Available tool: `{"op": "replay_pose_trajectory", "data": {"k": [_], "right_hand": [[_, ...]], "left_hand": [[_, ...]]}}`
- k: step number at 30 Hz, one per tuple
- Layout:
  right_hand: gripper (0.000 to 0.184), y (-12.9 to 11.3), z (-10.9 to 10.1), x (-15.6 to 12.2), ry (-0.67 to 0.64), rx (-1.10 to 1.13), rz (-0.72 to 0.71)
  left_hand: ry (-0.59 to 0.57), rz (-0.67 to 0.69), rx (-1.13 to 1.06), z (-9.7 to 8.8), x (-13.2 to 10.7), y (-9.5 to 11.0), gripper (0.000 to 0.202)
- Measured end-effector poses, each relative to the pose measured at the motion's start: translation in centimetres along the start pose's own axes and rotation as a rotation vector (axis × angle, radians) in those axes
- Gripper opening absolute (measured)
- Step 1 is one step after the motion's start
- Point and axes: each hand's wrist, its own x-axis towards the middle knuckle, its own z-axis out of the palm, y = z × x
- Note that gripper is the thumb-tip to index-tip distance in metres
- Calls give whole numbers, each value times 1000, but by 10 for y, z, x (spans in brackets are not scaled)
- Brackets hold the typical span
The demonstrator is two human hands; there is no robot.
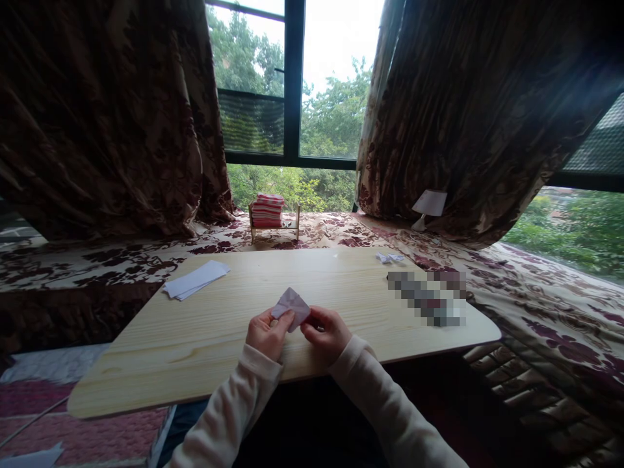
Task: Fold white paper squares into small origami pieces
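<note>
Above the near edge of the wooden table (pixel 234 325), a small folded piece of white paper (pixel 292 302) is held between both hands. My left hand (pixel 269 333) grips its lower left part, with the thumb pressed on the face of the paper. At the right corner, my right hand (pixel 327 331) pinches the paper between thumb and fingers. The paper is roughly diamond-shaped and tilted toward me, with crease lines on it. Fingers behind the paper are hidden.
A stack of white paper strips (pixel 197 279) lies at the table's left. Small folded paper pieces (pixel 390 258) sit at the far right edge, near a pixelated patch. Beyond stand a small rack (pixel 275 227) with striped cloths (pixel 267 211) and a white lamp (pixel 429 203).
</note>
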Motion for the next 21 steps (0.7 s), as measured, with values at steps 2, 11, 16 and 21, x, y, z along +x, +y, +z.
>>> {"op": "replay_pose_trajectory", "data": {"k": [2, 11, 16, 21], "right_hand": [[9, -2, 0, 0, -18, 6, 12], [27, 9, -4, 1, 177, -15, 67], [29, 11, -6, 1, 220, 39, 109], [23, 4, -7, 2, 261, 92, 116]], "left_hand": [[14, -4, -7, -1, 1, -1, 28], [-14, 12, 43, 0, -1, 2, 22], [6, 37, 105, -1, -3, 6, 24], [-16, 55, 146, -2, -4, 5, 24]]}}
